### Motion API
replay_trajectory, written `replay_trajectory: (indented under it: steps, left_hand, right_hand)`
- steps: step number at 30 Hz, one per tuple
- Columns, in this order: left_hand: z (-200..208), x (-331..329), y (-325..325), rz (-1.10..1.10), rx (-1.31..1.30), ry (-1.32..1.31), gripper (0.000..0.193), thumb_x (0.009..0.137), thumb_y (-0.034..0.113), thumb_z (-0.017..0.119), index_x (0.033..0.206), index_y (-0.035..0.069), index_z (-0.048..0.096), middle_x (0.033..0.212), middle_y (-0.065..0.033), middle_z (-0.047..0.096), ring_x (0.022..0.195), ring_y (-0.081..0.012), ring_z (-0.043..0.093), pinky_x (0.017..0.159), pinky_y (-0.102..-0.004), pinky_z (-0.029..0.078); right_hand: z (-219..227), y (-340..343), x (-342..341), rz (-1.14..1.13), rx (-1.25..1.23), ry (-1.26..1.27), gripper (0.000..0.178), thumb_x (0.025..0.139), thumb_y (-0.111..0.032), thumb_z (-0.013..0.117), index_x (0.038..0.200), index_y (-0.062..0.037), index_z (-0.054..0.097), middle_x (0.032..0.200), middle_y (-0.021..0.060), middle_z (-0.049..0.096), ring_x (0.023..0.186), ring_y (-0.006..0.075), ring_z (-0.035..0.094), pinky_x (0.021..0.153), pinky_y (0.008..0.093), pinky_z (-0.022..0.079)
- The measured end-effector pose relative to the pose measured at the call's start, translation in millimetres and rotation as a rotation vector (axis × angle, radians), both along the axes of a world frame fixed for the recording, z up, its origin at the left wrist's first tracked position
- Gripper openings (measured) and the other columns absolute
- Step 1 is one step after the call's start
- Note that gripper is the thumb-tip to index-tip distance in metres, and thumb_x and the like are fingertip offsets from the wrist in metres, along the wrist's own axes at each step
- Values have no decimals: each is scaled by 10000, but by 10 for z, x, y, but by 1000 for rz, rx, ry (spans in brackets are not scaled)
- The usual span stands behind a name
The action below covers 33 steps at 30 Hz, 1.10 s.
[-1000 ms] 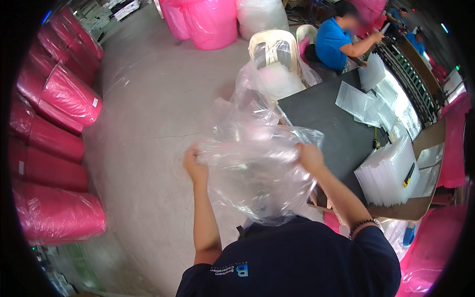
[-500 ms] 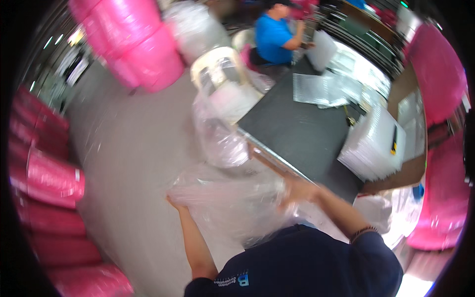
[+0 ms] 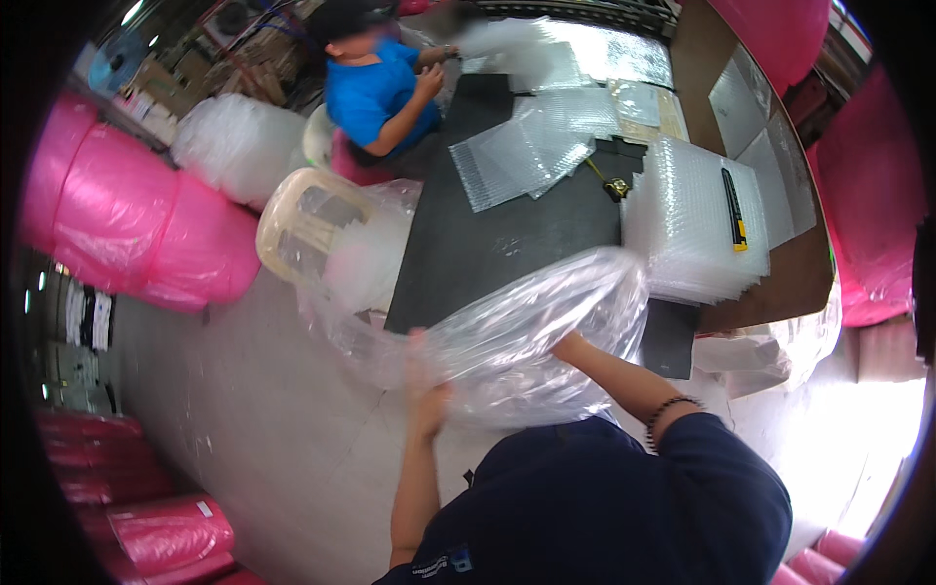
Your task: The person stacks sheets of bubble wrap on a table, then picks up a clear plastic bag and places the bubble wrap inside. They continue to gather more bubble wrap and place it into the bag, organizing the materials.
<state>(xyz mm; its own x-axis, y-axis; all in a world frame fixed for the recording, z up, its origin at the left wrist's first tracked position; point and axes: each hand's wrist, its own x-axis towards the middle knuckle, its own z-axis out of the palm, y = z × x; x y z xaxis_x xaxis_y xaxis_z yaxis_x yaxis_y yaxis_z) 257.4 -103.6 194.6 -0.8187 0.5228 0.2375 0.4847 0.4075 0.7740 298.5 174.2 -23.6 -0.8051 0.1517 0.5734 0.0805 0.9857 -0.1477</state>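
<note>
A large clear plastic bag [image 3: 526,341] spreads in front of me, over the near edge of the dark work table [image 3: 458,263]. My right hand [image 3: 569,346] is closed on the bag's near side, with its fingertips hidden in the shiny folds. At the bag's left end my left hand [image 3: 426,390] touches the film; motion smears its fingers, so their grip is unclear. Beyond the bag, a stack of clear bubble-wrap sheets [image 3: 682,219] stands on the table with a black and yellow cutter knife [image 3: 733,210] on top.
Flat bubble-wrap pieces [image 3: 526,146] and a tape measure [image 3: 614,185] lie on the table. A cream plastic chair [image 3: 283,224] holding plastic-wrapped sheets stands at its left. A co-worker in a blue shirt [image 3: 375,97] sits beyond. Pink rolls [image 3: 146,214] stand left; a brown board [image 3: 780,283] edges the table's right.
My view has swung right toward the table. The bag has risen and opened out over the table edge, while both hands have shifted with it.
</note>
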Motion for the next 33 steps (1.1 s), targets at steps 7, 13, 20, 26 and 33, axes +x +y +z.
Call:
replay_trajectory:
  steps: [7,13,20,26,33]
  left_hand:
    - [-1042,-600,-88,36,-335,811,488,813,77,517,1268,-5,362,1312,-265,291,1220,-414,251,959,-553,261]
    - [-1978,-1439,468,-524,-713,-43,370,869,270,513,1127,7,480,1188,-180,490,1111,-304,462,953,-416,345]
    - [-2341,-1893,217,-756,-730,2,354,879,243,459,1135,8,522,1211,-203,491,1149,-339,443,1010,-439,279]
    - [-2765,-1910,-85,-1122,-861,150,305,871,191,420,1053,23,597,1101,-204,570,1013,-322,538,890,-426,384]
    - [-2805,-2443,988,-1237,-1334,101,262,823,181,463,936,11,628,898,-196,618,824,-307,606,734,-409,471]
  right_hand:
    - [-130,-445,-106,-2,-322,-1113,330,833,-266,466,1105,-84,509,1161,121,481,1102,309,440,879,485,370]
    - [-104,-468,161,-163,-463,-1261,405,849,-310,430,1192,-96,427,1241,128,403,1165,348,352,915,527,307]
    - [386,396,440,-604,-699,-1280,498,868,-362,389,1294,-110,332,1334,135,312,1238,392,250,958,576,234]
    - [1235,569,526,-1107,-576,-1208,582,885,-406,353,1382,-122,250,1414,142,234,1300,430,162,994,617,172]
    - [676,329,778,-1297,-554,-1186,492,842,-332,449,1242,-46,461,1272,238,414,1253,384,304,981,554,274]
